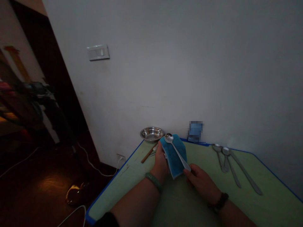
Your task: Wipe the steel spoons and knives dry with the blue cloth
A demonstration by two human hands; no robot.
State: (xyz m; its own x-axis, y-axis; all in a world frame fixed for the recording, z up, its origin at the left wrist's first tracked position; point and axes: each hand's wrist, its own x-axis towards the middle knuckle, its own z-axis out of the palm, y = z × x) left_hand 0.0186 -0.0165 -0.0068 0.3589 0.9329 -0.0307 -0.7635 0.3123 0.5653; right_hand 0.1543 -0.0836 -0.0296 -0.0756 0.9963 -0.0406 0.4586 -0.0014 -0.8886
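Observation:
My left hand (160, 162) holds a blue cloth (174, 156) spread over its palm, with a green bangle on that wrist. A metal spoon (176, 149) lies across the cloth, bowl pointing away toward the wall. My right hand (201, 181) pinches the end of the spoon's handle, fingers closed on it; a dark band is on that wrist. Both hands hover over the green table (184, 198).
A steel bowl (151, 134) sits at the table's far left corner, a pair of chopsticks (148, 153) beside it. Three more spoons (233, 165) lie to the right. A blurred blue object (196, 131) stands against the wall. Cables run over the dark floor on the left.

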